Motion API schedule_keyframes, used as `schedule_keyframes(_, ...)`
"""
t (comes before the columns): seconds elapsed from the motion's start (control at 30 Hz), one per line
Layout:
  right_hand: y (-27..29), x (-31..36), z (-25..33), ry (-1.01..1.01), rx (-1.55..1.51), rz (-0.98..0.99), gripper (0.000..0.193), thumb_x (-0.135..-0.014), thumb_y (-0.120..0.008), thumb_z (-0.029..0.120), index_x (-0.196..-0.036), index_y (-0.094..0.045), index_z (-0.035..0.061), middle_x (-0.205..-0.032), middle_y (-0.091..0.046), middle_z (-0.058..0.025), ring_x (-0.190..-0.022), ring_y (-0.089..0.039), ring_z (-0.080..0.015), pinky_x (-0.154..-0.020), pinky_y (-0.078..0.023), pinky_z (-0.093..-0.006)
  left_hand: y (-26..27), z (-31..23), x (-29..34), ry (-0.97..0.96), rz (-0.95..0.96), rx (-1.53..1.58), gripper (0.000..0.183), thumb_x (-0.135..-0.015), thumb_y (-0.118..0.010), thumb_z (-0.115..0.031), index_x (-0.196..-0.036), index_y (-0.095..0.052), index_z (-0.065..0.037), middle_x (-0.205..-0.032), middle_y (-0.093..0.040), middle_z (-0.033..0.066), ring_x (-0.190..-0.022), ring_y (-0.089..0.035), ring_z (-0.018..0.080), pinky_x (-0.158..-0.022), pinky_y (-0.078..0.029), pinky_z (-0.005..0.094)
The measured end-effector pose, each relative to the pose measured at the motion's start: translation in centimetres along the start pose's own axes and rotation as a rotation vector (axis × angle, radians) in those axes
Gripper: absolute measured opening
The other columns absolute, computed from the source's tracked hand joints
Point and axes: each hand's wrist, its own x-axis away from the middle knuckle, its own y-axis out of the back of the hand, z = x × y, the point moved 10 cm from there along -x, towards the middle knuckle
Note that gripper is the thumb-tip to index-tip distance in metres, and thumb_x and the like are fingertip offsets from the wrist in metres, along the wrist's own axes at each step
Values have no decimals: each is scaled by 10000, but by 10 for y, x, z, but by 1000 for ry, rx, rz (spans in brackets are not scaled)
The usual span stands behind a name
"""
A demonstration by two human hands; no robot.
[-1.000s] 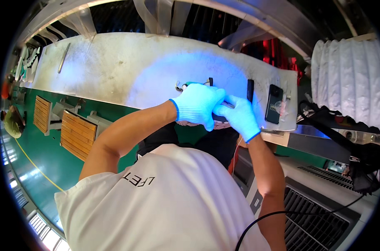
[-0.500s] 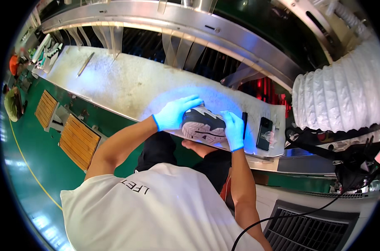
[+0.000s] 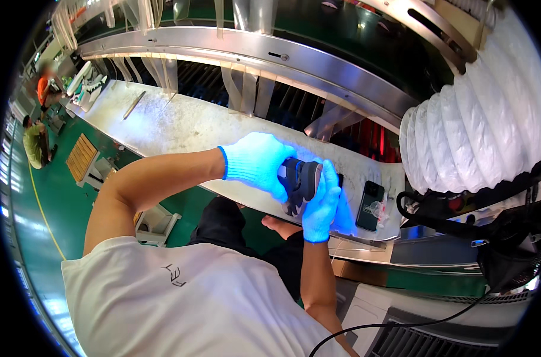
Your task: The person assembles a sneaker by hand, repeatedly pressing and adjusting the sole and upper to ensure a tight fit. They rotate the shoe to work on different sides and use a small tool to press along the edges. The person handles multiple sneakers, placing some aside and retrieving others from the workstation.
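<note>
Between my two gloved hands is a dark grey sneaker [image 3: 298, 181] with a pale sole, held up over the near edge of the metal worktop. My left hand [image 3: 257, 163] wraps round it from the left, its fingers closed over the upper. On the other side my right hand [image 3: 322, 205] presses against the shoe, fingers extended along it. Both gloves glow bright blue-white under blue light. A good part of the shoe is hidden by the hands. Just right of my right hand lies a dark strip-like object [image 3: 340, 179], partly covered.
A dark phone [image 3: 370, 205] with crumpled clear plastic lies at the worktop's [image 3: 193, 122] right end. Beyond run a metal frame [image 3: 252, 52] and clear strip curtains. A white ribbed duct [image 3: 478, 131] bulges at right. Other shoes [image 3: 87, 86] sit far left, near two people.
The sneaker has been turned from lying sideways to pointing more end-on. My left hand has shifted further over it, and my right hand has turned and moved slightly left.
</note>
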Motion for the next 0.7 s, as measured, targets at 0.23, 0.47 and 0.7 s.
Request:
schedule_keyframes(0.23, 11, -6, 12, 490, -159, 28, 1076, -911, -725, 863, -1497, -572, -26, -1331, -685, -131, -1233, -679, -251, -1088, -560, -408, -5, -7, -12, 63, 26, -57, 783, -668, -982, -581, -1228, -797, -66, -987, -824, 180, -878, -796, 412, -809, -634, 472)
schedule_keyframes(0.47, 23, 5, 36, 370, 117, 269, 1304, -839, -822, 830, -1714, -374, -26, -1689, -480, -193, -1569, -462, -369, -1346, -299, -521, -16, -28, -5, 54, 22, -188, 710, -720, -948, -548, -1203, -780, -56, -940, -813, 176, -822, -797, 405, -777, -636, 491)
schedule_keyframes(0.7, 20, 30, 37, 259, 162, 299, 1520, -709, -936, 810, -1760, -239, -41, -1797, -324, -237, -1652, -350, -405, -1357, -297, -566, -31, -29, -4, 56, 163, -156, 777, -757, -942, -546, -1295, -731, -28, -1019, -813, 186, -882, -801, 397, -798, -636, 492)
